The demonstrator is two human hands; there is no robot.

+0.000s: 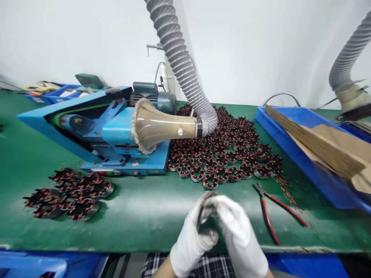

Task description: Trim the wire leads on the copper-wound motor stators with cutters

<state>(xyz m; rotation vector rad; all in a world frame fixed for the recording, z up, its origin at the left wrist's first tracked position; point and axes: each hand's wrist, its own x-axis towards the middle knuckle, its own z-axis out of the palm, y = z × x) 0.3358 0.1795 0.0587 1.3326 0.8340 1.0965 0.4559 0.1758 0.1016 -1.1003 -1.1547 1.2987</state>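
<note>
My left hand (194,237), in a white glove with grey-stained fingertips, is raised over the front edge of the bench. Its thumb stands apart from its curved fingers, and green table shows in the gap. My right hand (238,227), also gloved and slightly blurred, bends its pressed-together fingers over the left fingertips; whatever lies between them is hidden. Just beyond both hands are many ring-shaped motor stators (210,181) with copper windings, massed on the green bench (145,208). Red-handled pliers (268,204) lie to the right with their jaws apart.
A blue belt machine (118,127) stands at left-centre, its funnel hood (162,125) joined to a grey hose (179,50). A smaller stator group (82,208) sits front left. At right are a blue bin (301,166) holding cardboard and some copper wire scraps (286,189).
</note>
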